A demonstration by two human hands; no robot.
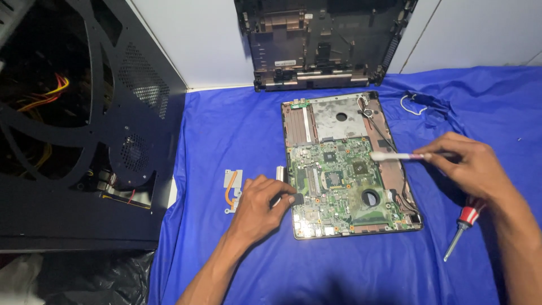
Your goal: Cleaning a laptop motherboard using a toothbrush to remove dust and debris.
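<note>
Brushing with the white-handled brush (395,156) pinched in your right hand (471,166), you risk snagging loose wires at the green laptop motherboard's (339,181) two o'clock; left hand (261,206) grips its nine o'clock edge.

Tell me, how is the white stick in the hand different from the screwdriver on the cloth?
The white swab is pinched in the right hand, over the green laptop motherboard; the screwdriver lies untouched on the blue cloth. The swab is all pale and thin; the screwdriver has a red-and-white handle and a metal shaft. Both are slim and straight.
</note>
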